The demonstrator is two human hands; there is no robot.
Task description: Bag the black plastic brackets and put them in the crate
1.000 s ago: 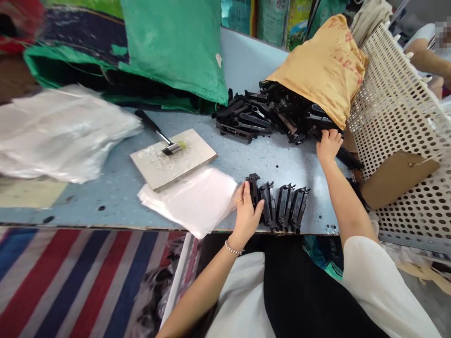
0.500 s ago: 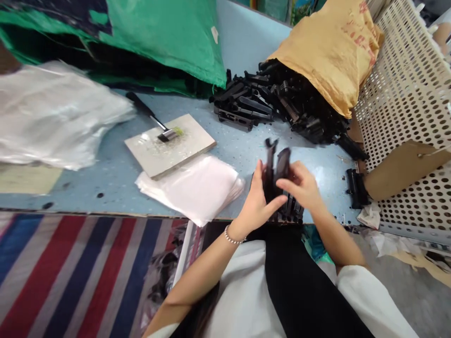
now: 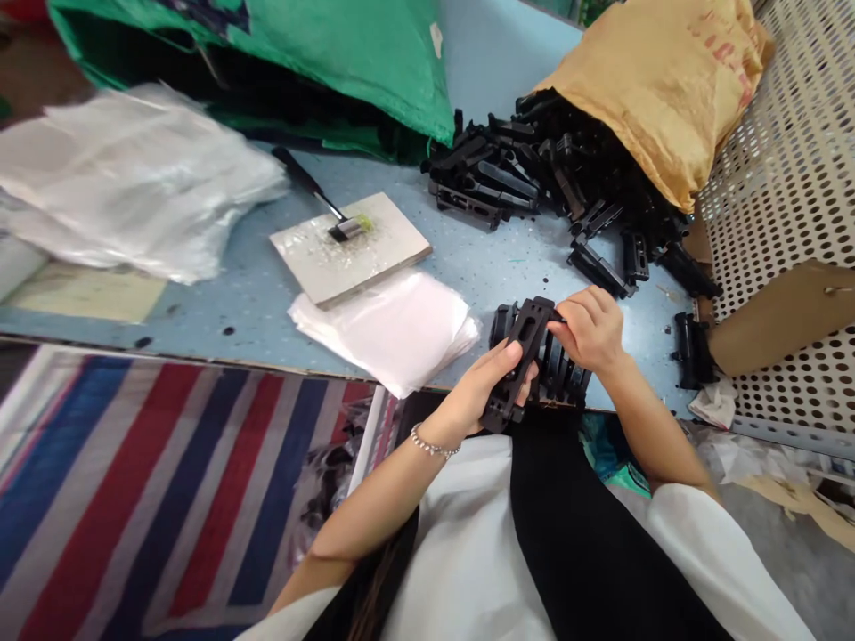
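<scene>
My left hand [image 3: 486,387] grips a long black plastic part [image 3: 519,360] from below, near the table's front edge. My right hand [image 3: 589,329] is closed on the upper end of the same part. Under both hands several more black parts [image 3: 565,374] stand in a row on the blue table [image 3: 254,294]. A heap of the same black parts [image 3: 534,174] spills from a yellow sack [image 3: 658,80] at the back right.
A stack of clear plastic bags [image 3: 394,329] lies left of my hands, beside a grey slab [image 3: 351,247] with a small brush [image 3: 321,200] on it. Crumpled plastic sheeting [image 3: 126,182] and a green sack [image 3: 334,53] lie behind. A perforated white basket [image 3: 788,169] stands at the right.
My right hand came back from the heap to the front edge. Both hands lifted a black part off the row and now hold it tilted. The view shifted slightly.
</scene>
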